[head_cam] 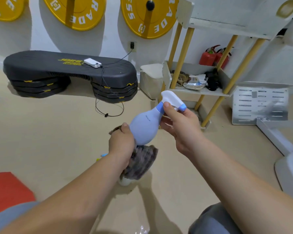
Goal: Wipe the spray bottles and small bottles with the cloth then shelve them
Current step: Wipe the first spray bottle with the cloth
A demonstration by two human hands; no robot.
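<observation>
spray bottle (pixel 143 129): 1
cloth (pixel 140 163): 1
shelf (pixel 201 92): 1
yellow weight plates (pixel 78 12): 3
fire extinguishers (pixel 208 56): 2
step platform (pixel 41 65): 1
power bank (pixel 92 63): 1
red mat (pixel 7 191): 1

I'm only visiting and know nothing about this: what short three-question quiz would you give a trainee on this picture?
1. True or false: the right hand grips the spray bottle at its neck.
2. Which hand holds the cloth? A. left hand B. right hand
3. Fill in: behind the shelf stand two red fire ____.

Key: 1 true; 2 A; 3 fire extinguishers.
</observation>
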